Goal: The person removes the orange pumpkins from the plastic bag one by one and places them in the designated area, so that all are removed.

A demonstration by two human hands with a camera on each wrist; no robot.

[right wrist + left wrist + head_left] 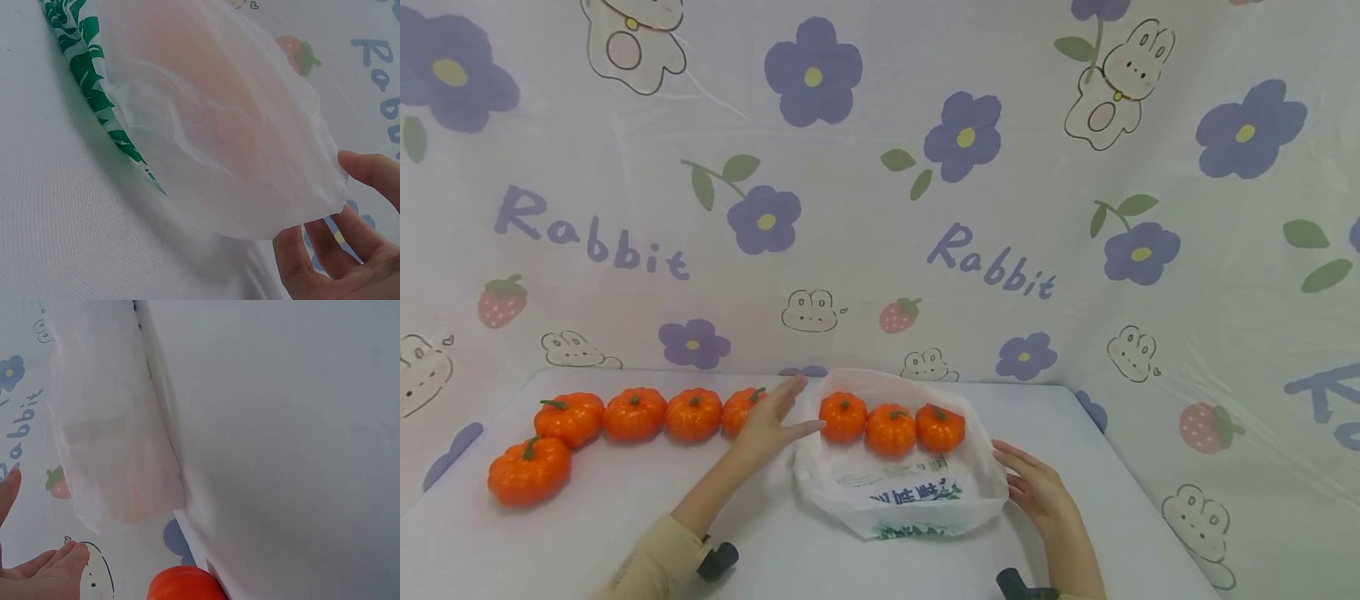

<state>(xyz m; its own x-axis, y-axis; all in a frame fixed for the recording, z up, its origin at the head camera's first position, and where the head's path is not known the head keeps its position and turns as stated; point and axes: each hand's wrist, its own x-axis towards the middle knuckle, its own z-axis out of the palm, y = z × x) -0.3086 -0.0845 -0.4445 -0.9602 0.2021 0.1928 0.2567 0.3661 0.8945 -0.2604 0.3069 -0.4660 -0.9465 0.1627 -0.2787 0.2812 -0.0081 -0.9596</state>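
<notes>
A white plastic bag [917,517] with blue and green print stands with its mouth spread wide. Inside, along its far side, are three small orange pumpkins, among them a left one [842,418], a middle one [891,431] and a right one [940,429]. At the bag's left rim is my left hand [769,427], fingers extended and thumb apart, holding nothing. It partly covers an orange pumpkin [739,410] outside the bag. My right hand [1037,487] touches the bag's right side with spread, slightly bent fingers; in the right wrist view, thumb and fingertips meet the plastic edge.
Several more orange pumpkins [635,414] form a bent row on the left of the white table [625,533], the nearest one [530,472] toward the front. A curtain [850,183] printed with flowers and rabbits hangs behind the table and at its sides.
</notes>
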